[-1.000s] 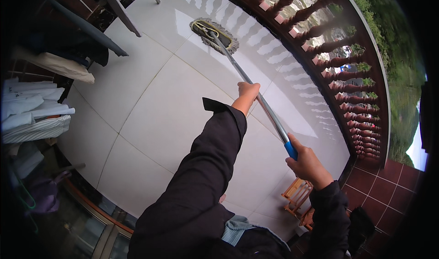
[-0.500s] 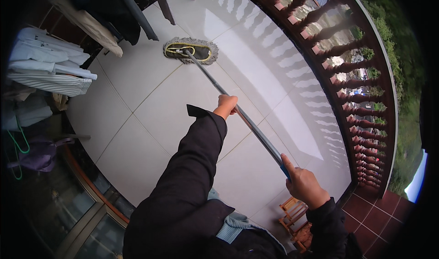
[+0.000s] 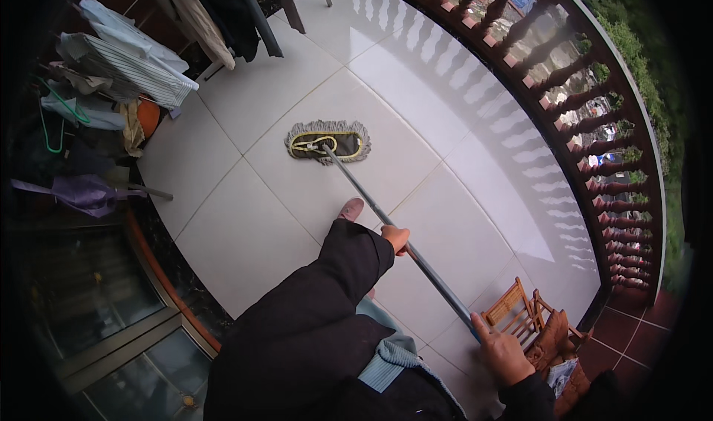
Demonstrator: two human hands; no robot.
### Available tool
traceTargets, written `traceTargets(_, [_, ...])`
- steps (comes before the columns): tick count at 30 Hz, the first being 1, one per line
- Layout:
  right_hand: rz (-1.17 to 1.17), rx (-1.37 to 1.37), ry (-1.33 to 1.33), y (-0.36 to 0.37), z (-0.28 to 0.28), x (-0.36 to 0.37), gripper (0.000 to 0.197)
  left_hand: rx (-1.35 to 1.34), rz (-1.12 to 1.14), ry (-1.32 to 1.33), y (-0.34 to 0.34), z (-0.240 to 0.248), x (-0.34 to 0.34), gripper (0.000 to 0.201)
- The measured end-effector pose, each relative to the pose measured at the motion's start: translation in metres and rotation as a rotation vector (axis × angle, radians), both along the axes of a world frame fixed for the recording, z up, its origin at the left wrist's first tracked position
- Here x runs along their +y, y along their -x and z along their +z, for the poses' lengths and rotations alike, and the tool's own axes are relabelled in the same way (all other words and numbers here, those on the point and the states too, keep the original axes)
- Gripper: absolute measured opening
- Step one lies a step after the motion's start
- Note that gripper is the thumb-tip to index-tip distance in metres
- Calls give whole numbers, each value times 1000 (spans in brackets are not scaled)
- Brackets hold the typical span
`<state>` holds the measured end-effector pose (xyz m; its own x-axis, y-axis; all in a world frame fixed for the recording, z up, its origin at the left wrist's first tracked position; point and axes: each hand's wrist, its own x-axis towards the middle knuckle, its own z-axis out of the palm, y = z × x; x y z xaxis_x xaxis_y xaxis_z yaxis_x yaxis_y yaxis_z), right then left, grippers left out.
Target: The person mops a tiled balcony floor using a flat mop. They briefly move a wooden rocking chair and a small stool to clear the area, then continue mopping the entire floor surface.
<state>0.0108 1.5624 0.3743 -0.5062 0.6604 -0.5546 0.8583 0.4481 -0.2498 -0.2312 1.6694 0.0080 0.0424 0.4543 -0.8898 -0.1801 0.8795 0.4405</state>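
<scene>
A flat dust mop (image 3: 345,145) with a grey fringed head and yellow trim lies on the pale floor tiles. Its long metal handle (image 3: 432,270) slants down toward me on the right. My left hand (image 3: 396,238) is wrapped round the handle at about its middle. Closer to me, my right hand (image 3: 505,353) grips the upper end, its index finger stretched along the shaft. A foot in a pink shoe (image 3: 351,209) shows just below the mop head, beside my left sleeve.
Along the right runs a dark red baluster railing (image 3: 572,98). A small wooden folding chair (image 3: 512,309) stands at lower right. Hanging clothes (image 3: 141,68) and a purple cloth (image 3: 89,194) line the left side, above a glass door (image 3: 96,287) with a raised sill.
The mop head has come nearer to me across the tiles, and both hands have shifted lower and slightly right with the handle. A pink-shoed foot has come into view.
</scene>
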Motion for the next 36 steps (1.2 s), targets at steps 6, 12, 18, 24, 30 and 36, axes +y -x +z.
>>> traceTargets(6, [-224,-281,229,-51,90,-136,69,-46,-316,73,-101,72,-144,29])
traceTargets(12, [-283,-76,146,-80,145,-192,56,-197,-432,204,-145,115,-232,34])
traceTargets(18, [-1121,248,572,-61,114,-239,57,-34,-668,48,-106,116,-226,53])
traceTargets(24, [-1053,189,618,3,40,-177,56,202,-529,33,-38,38,-163,103])
traceTargets(30, [-675,225,491,138,-11,-69,63,298,-146,-82,126,28,-33,73])
traceTargets(36, [-434,-12,458,316,2,69,82,324,93,-116,281,32,54,50])
